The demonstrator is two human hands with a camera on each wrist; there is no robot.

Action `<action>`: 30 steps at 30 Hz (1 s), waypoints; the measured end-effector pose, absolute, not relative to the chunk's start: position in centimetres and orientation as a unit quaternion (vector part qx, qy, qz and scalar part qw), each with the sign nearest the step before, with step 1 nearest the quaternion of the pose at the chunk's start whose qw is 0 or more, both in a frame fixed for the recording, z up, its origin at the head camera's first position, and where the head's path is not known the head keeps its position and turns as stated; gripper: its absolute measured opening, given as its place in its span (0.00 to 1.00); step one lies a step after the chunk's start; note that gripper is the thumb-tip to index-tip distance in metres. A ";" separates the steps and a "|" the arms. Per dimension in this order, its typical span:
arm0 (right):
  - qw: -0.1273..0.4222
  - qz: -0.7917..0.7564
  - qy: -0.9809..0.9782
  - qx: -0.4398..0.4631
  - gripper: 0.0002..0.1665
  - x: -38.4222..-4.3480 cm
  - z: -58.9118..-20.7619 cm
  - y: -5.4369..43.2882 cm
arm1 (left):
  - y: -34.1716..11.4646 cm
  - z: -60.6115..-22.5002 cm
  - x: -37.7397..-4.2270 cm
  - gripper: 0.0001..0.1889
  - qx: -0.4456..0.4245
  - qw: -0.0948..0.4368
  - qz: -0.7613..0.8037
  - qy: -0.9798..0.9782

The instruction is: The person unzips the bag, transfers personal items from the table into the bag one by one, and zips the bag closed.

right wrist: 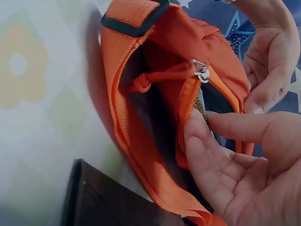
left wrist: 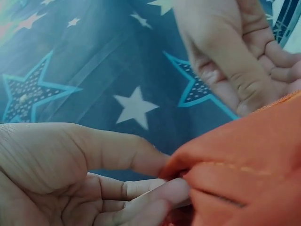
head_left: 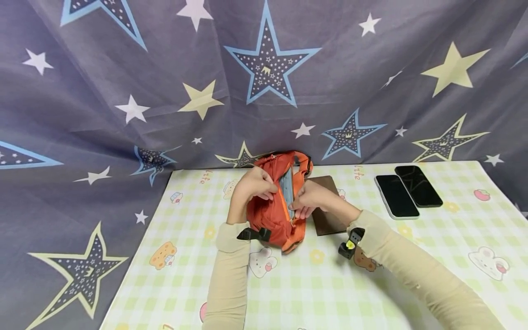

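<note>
Tablecloth (head_left: pixel 177 288), bag (head_left: pixel 265 214); phones (head_left: pixel 397 196) head-view only

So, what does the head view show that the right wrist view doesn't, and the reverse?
Only the head view: white-edged smartphone and black smartphone.

Only the right wrist view, discernibly: knotted orange zip-pull cord.

Both: red-orange waist bag, flat brown item, left hand, right hand, star-print backdrop.

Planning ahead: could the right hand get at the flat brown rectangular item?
Likely yes: the brown item lies close to the right hand, near end uncovered, but that hand should release the orange-red fabric bag first.
</note>
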State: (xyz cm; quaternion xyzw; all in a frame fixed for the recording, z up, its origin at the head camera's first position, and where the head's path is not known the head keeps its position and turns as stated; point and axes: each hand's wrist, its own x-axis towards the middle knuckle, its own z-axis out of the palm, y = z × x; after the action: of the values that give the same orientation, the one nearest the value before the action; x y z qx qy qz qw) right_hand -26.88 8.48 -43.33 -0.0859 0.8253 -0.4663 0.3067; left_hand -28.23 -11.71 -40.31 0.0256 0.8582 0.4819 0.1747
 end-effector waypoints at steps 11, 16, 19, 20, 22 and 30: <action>0.317 -0.516 0.794 -0.055 0.18 -27.4 -45.5 8.5 | -10.7 -40.9 -28.4 0.04 0.032 0.150 0.448 0.881; 0.268 -0.522 0.809 -0.043 0.17 -27.6 -45.4 8.2 | -11.3 -40.9 -28.6 0.02 0.039 0.151 0.487 0.859; 0.265 -0.534 0.802 -0.016 0.14 -27.9 -45.2 8.2 | -11.8 -40.8 -28.7 0.03 0.043 0.159 0.515 0.841; 0.267 -0.537 0.800 -0.010 0.13 -28.0 -45.1 8.2 | -12.0 -40.7 -28.7 0.03 0.042 0.161 0.523 0.836; 0.271 -0.537 0.799 -0.001 0.11 -28.3 -44.9 8.3 | -12.5 -40.4 -28.7 0.04 0.037 0.163 0.534 0.829; 0.288 -0.534 0.795 0.005 0.09 -29.4 -45.3 8.3 | -13.1 -40.3 -28.9 0.04 0.026 0.159 0.551 0.819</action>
State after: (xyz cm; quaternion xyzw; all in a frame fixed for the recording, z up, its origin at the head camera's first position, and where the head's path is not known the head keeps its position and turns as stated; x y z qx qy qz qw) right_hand -29.45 8.25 -45.25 0.0054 0.7946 -0.5344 0.2882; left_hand -28.92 -13.14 -40.30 0.0256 0.8190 0.5506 0.1595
